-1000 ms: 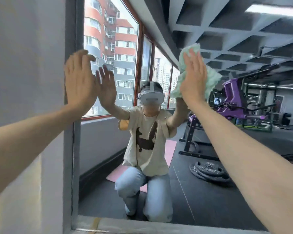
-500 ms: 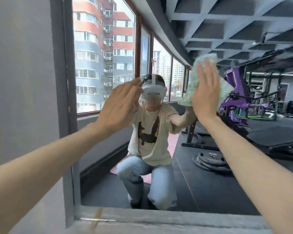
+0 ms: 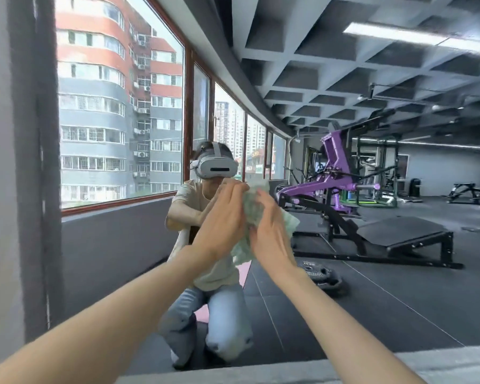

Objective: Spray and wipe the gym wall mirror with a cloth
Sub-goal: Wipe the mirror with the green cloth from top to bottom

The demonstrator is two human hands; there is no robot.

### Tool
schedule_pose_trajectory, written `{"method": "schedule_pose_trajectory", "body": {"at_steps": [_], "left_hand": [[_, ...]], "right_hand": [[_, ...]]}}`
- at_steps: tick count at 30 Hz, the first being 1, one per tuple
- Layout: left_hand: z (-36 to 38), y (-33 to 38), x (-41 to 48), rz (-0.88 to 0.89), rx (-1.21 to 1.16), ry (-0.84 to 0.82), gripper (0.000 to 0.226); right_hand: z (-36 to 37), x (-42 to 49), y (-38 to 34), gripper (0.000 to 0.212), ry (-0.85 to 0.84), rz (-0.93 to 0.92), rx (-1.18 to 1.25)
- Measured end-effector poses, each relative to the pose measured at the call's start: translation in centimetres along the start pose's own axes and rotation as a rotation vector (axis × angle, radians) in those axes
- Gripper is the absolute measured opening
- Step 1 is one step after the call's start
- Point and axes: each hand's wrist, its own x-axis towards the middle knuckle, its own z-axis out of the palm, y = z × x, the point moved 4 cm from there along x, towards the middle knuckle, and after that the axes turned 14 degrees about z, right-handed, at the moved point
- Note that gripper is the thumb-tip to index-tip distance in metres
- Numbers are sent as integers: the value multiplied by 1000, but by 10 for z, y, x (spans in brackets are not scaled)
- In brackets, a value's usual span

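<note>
1. Only the head view is given, so everything is taken from that. The pale green cloth is held bunched up between both hands, about mid-frame and right in front of the wall mirror. Whether it's actually touching the glass can't be told, since the hands and their reflection run together.
2. The left hand is wrapped onto the cloth's upper left side, with the fingers bent over the top of it. It's blurred, so the exact finger lay can't be made out.
3. The right hand is closed onto the cloth from the other side, and a loose corner is left sticking out past it to the right.
4. Why two hands? Probably the cloth is being regathered or refolded so a fresh face can be put on the glass. A floppy rag is hard to sort out with one hand.
5. The mirror is bounded by a dark frame on the left and a pale ledge along the bottom. A kneeling reflection is seen in it, plus a purple machine and a weight plate. The low stance is likely picked so the lower glass can be reached.
6. No spray bottle is seen, so the spraying step can't be judged. Streaks or wet patches can't be made out either.
</note>
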Motion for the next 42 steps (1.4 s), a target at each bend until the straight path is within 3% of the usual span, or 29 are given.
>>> {"method": "schedule_pose_trajectory", "body": {"at_steps": [2, 6, 12, 15, 20, 28, 31, 35, 37, 42], "left_hand": [[11, 4, -6, 31, 66, -59, 39], [17, 19, 9, 238, 336, -172, 46], [4, 29, 84, 242, 332, -264, 75], [0, 22, 109, 199, 442, -276, 65], [1, 20, 113, 320, 766, -398, 52], [-56, -7, 165, 281, 1241, -385, 47], [-88, -15, 203, 142, 1163, -291, 40], [-99, -9, 223, 7, 971, -236, 35], [-83, 0, 205, 52, 985, -255, 33], [-25, 4, 120, 220, 914, -358, 31]], "right_hand": [[-15, 5, 16, 57, 122, 81, -45], [-35, 29, 19, 40, 152, 103, -266], [-75, 98, -3, 35, 215, 115, -131], [-80, 104, -6, 35, 208, 179, -25], [-76, 97, -6, 43, 187, 72, -75], [-86, 184, -63, 33, 200, -34, -169], [-96, 229, -89, 37, 197, -63, -268], [-97, 241, -97, 34, 281, -21, -74], [-94, 218, -84, 36, 291, -25, -82], [-66, 123, -31, 38, 123, -34, -144]]}}
